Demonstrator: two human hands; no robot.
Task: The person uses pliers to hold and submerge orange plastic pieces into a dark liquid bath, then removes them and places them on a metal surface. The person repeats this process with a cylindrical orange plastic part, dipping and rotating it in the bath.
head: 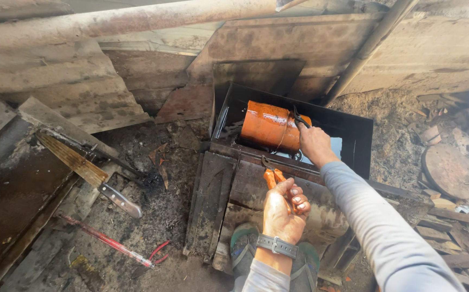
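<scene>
- right hand [314, 141] grips dark pliers [300, 118] at the orange cylinder's [271, 126] right end, centre frame, lying left-right in the black metal box [360, 141]
- left hand [284, 208], closed on orange-handled pliers [271, 176], sits just below

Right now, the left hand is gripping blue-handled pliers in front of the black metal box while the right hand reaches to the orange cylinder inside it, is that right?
Not quite: in the head view the pliers in the left hand have orange handles, not blue. The rest holds: the right hand reaches to the orange cylinder inside the black metal box.
</scene>
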